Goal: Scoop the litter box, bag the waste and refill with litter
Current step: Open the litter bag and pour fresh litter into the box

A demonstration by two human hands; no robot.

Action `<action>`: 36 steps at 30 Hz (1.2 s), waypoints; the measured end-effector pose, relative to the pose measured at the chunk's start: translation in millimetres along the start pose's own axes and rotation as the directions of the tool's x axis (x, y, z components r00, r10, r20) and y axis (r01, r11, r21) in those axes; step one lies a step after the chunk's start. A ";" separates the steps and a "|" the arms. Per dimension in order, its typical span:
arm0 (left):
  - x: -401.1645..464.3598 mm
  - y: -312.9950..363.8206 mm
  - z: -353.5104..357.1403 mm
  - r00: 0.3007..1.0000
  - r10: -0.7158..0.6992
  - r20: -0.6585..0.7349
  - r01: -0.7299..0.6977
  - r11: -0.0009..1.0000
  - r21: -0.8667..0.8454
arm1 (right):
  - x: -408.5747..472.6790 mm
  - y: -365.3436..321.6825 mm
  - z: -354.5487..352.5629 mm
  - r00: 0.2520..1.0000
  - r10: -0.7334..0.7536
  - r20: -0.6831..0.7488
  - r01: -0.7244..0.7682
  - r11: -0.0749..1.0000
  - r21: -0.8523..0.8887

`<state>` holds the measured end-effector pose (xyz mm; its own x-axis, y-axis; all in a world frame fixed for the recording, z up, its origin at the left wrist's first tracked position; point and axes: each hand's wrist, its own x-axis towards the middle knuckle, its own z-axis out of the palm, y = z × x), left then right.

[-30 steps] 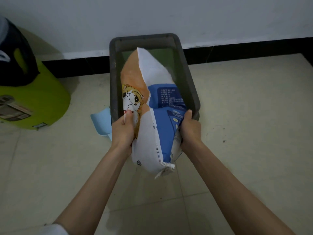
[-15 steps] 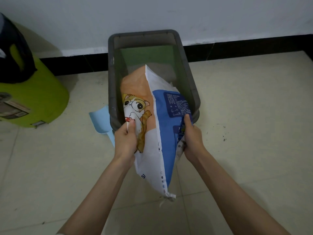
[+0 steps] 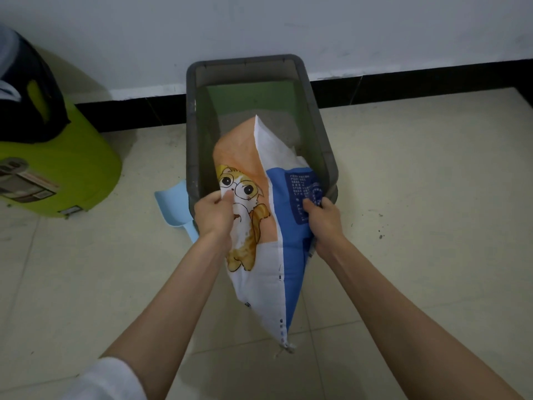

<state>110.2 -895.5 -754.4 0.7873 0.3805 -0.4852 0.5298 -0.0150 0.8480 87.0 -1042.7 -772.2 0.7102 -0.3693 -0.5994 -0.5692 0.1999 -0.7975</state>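
We tip the cat-printed woven litter sack (image 3: 259,226), left hand (image 3: 215,216) and right hand (image 3: 323,219) gripping it, into the grey plastic litter box (image 3: 191,125); refilling looks underway, with grey litter piled inside.

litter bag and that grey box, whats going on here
A person is refilling the grey litter box. Both hands grip the litter bag, the left hand on the cat-print side and the right hand on the blue side, tipping its open end down into the box. A pile of litter shows beyond the bag's mouth. A light blue scoop lies on the floor beside the box.
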 end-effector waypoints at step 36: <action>12.8 77.8 -26.0 0.888 -0.248 0.387 0.029 0.871 0.491 | -36.1 -133.0 19.3 0.931 0.030 0.365 0.349 0.225 -0.909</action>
<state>153.3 -867.8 -689.1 0.6902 -0.0164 -0.7235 0.6389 -0.4557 0.6198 145.1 -1038.5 -645.8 0.7949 -0.0064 -0.6067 -0.2568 -0.9095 -0.3270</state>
